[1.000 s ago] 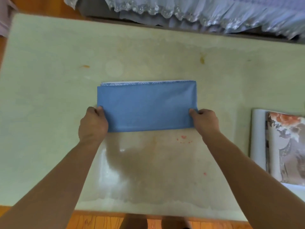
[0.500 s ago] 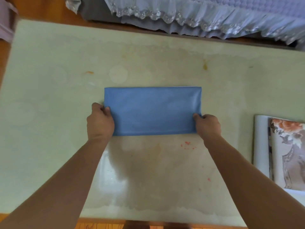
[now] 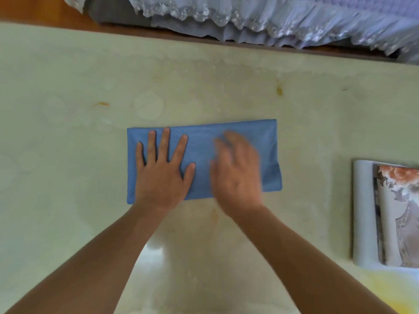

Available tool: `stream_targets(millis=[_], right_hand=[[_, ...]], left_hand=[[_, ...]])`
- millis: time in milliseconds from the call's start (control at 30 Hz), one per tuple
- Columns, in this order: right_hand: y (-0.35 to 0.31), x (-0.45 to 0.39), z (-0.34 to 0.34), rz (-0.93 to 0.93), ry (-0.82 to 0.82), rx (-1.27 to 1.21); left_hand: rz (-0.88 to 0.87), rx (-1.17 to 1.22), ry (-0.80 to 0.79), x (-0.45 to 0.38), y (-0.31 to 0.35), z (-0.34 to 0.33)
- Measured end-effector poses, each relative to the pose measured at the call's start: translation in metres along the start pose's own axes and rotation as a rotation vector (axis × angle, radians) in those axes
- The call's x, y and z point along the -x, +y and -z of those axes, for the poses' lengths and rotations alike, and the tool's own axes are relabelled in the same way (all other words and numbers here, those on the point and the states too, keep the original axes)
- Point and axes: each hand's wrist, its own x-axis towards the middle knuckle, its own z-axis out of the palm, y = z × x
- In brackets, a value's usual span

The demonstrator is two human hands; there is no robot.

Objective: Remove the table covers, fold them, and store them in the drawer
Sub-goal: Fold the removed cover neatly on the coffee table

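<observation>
Blue cover (image 3: 268,152): folded into a long flat rectangle, lying on the pale stained surface (image 3: 68,143) near its middle.
My left hand (image 3: 162,175): palm down on the left half of the blue cover, fingers spread and flat, holding nothing.
My right hand (image 3: 237,173): also palm down on the blue cover, just right of my left hand; it is blurred, fingers loosely extended, gripping nothing.
Right end of the blue cover: left bare beyond my right hand, its near corner slightly wrinkled.
Flowered cover (image 3: 396,214): folded, on the surface well to the right of the blue cover, partly cut off by the frame edge.
Bed (image 3: 294,21): beyond the far edge of the surface from the blue cover, with a lace-trimmed skirt hanging down.
</observation>
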Motion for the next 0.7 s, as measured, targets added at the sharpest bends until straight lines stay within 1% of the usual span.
stream_targets(millis=[33, 100, 167, 267, 333, 433, 533, 600, 633, 700], right_hand=[[-0.017, -0.006, -0.016, 0.082, -0.119, -0.008], [-0.028, -0.021, -0.038, 0.089, -0.305, 0.038], [0.001, -0.026, -0.044, 0.083, -0.377, 0.132], [0.066, -0.017, -0.029, 0.015, -0.367, 0.209], [0.087, -0.014, -0.019, -0.056, -0.374, 0.251], [0.088, -0.015, -0.02, -0.107, -0.386, 0.24], [0.088, -0.016, -0.019, -0.117, -0.397, 0.216], [0.086, -0.015, -0.019, -0.112, -0.403, 0.245], [0.085, -0.015, -0.018, -0.109, -0.409, 0.261], [0.083, -0.016, -0.018, -0.108, -0.418, 0.268]], left_hand=[[0.002, 0.016, 0.018, 0.0, 0.001, -0.001], [0.009, 0.033, 0.054, -0.001, -0.001, -0.003], [0.005, 0.009, 0.08, 0.001, -0.002, -0.004], [-0.016, 0.004, 0.078, 0.001, -0.002, -0.001], [-0.015, 0.012, 0.081, 0.001, -0.002, 0.001], [-0.012, 0.005, 0.066, 0.001, -0.002, 0.003], [-0.027, 0.0, 0.053, -0.001, -0.003, 0.002], [-0.031, 0.03, 0.063, 0.002, -0.005, 0.001], [0.014, 0.061, 0.067, 0.006, -0.008, 0.003], [0.232, 0.166, 0.062, 0.019, -0.016, 0.009]])
